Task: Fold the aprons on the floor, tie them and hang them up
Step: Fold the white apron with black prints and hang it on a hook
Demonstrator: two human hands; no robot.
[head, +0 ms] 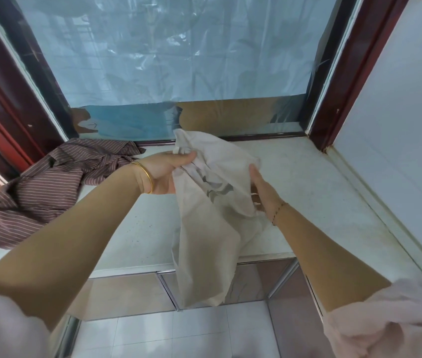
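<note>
A cream apron (212,223) with a grey print hangs in front of me, held above a white ledge. My left hand (166,171) grips its bunched upper edge together with a strap end. My right hand (261,189) holds the cloth's right side, its fingers tucked into the fabric. The apron's lower part drapes down past the ledge's front edge. A second apron (50,184), brown with thin white stripes, lies crumpled on the ledge at the left.
The white ledge (308,189) runs below a window covered with plastic film (173,47), framed by dark red posts (346,86). A white wall stands at the right. Below the ledge are cabinet panels (127,293) and a white tiled floor (173,334).
</note>
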